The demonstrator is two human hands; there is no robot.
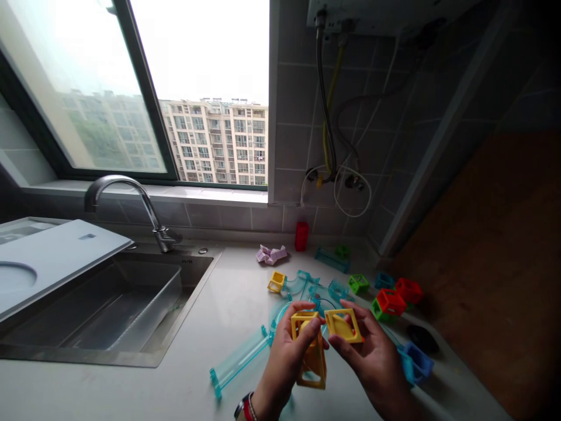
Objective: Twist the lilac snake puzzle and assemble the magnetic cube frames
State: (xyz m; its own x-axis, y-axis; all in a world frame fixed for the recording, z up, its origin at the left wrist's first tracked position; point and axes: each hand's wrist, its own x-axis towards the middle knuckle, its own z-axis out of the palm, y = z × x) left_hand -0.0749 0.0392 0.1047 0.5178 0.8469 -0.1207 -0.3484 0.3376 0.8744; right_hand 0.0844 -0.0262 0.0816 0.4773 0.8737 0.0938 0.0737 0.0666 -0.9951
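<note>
My left hand (289, 351) is closed around a tall yellow open-sided block piece (316, 368), its thumb across the front. Between the thumb and fingers of my right hand (372, 351) is a yellow cube frame (344, 325), tilted, with a slanted panel inside. The two yellow pieces are close together above the counter; whether they touch I cannot tell. Behind my hands lie clear turquoise track pieces (302, 285), partly hidden by them. A straight turquoise track (241, 356) lies left of my left hand. Another yellow cube (277, 282) sits behind it.
Red cubes (391, 302) and a green cube (358, 284) stand at the right. A blue piece (418, 361) lies near my right wrist. Further back are a red block (301, 236) and a pink-white folded piece (271, 254). The sink (162, 355) and faucet (144, 202) are at left.
</note>
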